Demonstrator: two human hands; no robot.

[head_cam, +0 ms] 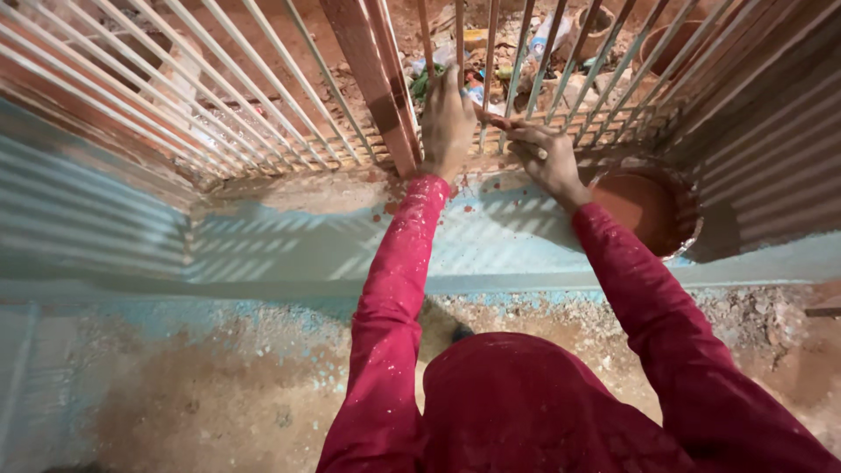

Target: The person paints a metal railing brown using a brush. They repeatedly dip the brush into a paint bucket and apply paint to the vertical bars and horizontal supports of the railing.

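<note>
Left hand (447,123) wraps a grille bar (459,52); right hand (547,158) pinches a small brush (498,123) at the bars' base. Paint bowl (648,210) sits just right — an elbow nudge could spill it.

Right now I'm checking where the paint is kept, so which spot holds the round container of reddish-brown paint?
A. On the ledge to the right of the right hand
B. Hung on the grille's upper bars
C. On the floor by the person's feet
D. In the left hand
A: the round container sits on the ledge, just right of the right hand, below the grille.
</note>
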